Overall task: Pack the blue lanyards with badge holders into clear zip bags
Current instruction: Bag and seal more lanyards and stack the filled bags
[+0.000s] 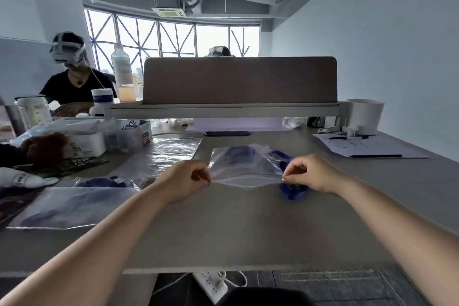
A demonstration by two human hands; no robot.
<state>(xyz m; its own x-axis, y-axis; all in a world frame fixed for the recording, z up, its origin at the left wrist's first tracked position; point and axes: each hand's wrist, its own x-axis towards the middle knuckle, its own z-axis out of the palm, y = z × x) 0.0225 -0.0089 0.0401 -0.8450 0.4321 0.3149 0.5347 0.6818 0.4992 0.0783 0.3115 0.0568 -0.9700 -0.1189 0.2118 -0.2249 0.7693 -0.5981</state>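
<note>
zip bag (244,166): clear, crinkled, blue lanyard (239,154) inside | left hand (185,179), right hand (311,172): both pinch its near edge | desk (248,226)

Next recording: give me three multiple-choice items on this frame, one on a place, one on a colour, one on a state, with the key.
1. Where does the pen with the papers lie?
A. far right of the desk
B. under the zip bag
C. on the floor

2. What colour is the lanyard at the bag's mouth?
A. red
B. blue
C. green

3. How is the zip bag held?
A. by the left hand alone
B. by neither hand
C. pinched at both ends of its near edge

Key: A, the pen lies on the papers at far right. B, the lanyard is blue. C, the left hand and right hand each pinch an end of the zip bag.
</note>
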